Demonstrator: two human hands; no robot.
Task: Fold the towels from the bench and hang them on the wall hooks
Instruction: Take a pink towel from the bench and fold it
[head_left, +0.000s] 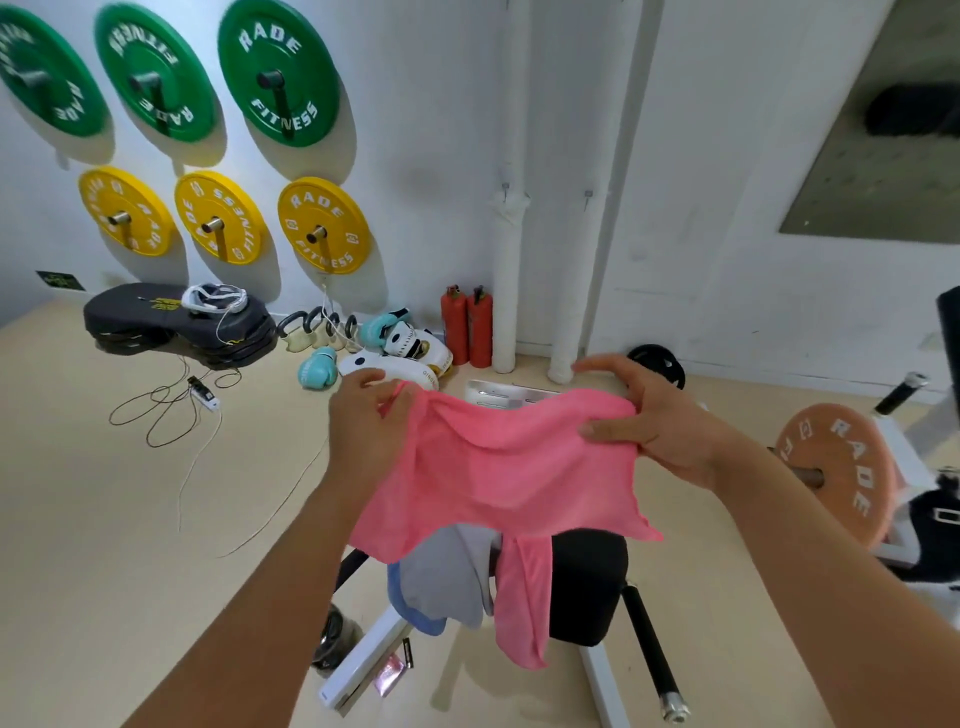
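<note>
With the left hand (363, 415) at 9 o'clock and the right hand (660, 421) at 3 o'clock, fingers pinched on the pink towel's (498, 467) top edge, keep the corners level and taut above the surface (587, 587) before folding.

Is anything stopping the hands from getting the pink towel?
No. The left hand and right hand already hold the pink towel by its top corners, above the bench. No wall hooks are recognisable in view.

Both bare forearms extend forward toward 12 o'clock. Left grip (363, 415), at 10 o'clock, has fingers curled in a pinch. Right grip (660, 421), at 2 o'clock, pinches with thumb opposed to fingers.
</note>
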